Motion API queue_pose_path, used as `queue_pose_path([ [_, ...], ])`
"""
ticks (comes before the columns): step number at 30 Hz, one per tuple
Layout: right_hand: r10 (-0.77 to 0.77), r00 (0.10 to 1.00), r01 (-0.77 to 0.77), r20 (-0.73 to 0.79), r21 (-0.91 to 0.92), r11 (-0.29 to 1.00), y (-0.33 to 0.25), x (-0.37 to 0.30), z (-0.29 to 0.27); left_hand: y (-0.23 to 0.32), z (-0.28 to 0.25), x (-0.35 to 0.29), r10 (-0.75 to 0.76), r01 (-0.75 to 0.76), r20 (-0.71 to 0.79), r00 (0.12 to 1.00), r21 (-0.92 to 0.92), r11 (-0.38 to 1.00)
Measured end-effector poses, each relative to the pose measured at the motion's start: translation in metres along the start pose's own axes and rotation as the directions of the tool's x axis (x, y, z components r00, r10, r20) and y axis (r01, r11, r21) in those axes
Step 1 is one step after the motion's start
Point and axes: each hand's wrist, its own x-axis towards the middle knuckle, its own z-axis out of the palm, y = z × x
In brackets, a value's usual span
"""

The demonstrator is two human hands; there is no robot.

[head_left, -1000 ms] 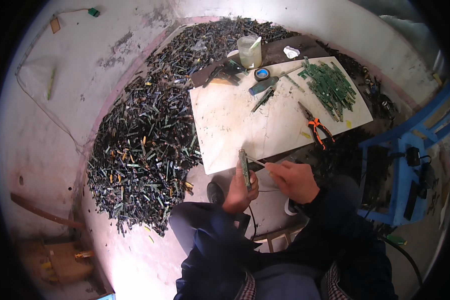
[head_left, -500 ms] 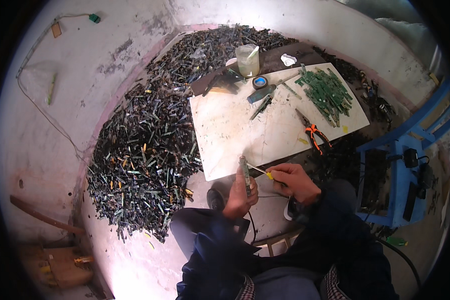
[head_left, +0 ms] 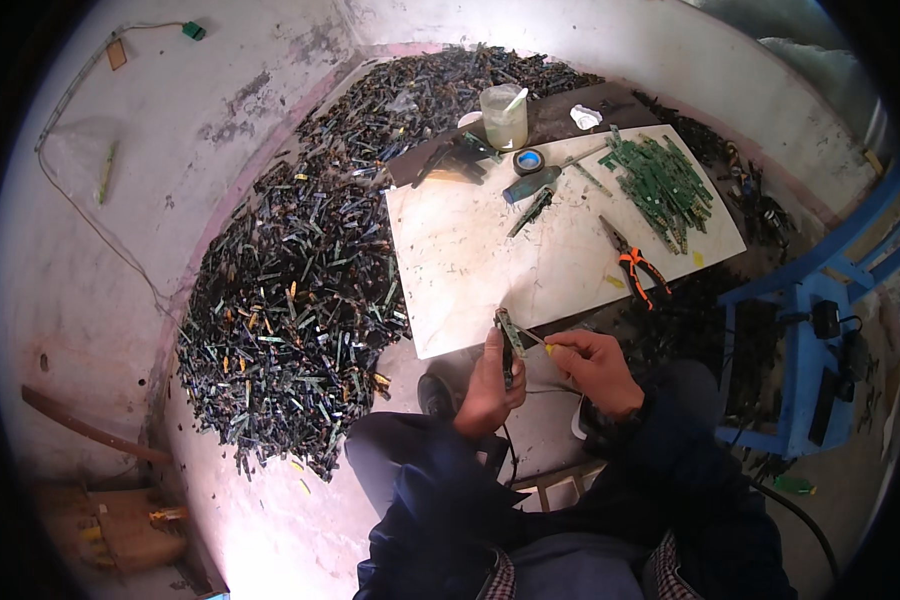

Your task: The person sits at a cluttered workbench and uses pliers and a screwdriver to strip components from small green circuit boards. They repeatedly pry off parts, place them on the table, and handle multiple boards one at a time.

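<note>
My left hand (head_left: 487,392) is closed around a narrow dark casing (head_left: 508,368), upright near the front edge of the pale board (head_left: 440,270). A thin green circuit board strip (head_left: 513,335) leans out at the casing's top, tilted to the right. In my right hand (head_left: 602,372) is a screwdriver (head_left: 550,349) with a yellow handle, held between thumb and fingers. Its metal shaft reaches left to the strip; the exact contact of the tip is too small to tell. On the board, another dark strip (head_left: 531,212) lies beside a teal-handled tool (head_left: 532,184).
Green circuit board strips (head_left: 660,185) are heaped at the board's right, near orange-handled pliers (head_left: 638,272). Farther back are a tape roll (head_left: 528,161), a plastic cup (head_left: 505,118) and crumpled white paper (head_left: 586,117). Dark strips (head_left: 280,320) cover the floor at left; a blue chair (head_left: 795,350) stands right.
The green strip now angles away from the casing at its top, where both were in line before. My left hand has shifted slightly right, and the view has moved a little.
</note>
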Motion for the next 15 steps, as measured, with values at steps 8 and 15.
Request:
queue_pose_path([
  [8,0.47,0.852,-0.521,0.229,0.46,0.719,-0.024,0.0,-0.007,-0.001,0.001,0.002,0.016,-0.015,0.012,1.0,-0.087,0.996],
  [15,-0.372,0.928,0.344,0.001,-0.379,0.859,0.007,0.002,0.002,-0.009,-0.002,0.003,0.051,-0.052,-0.047,0.998,-0.012,0.999],
])
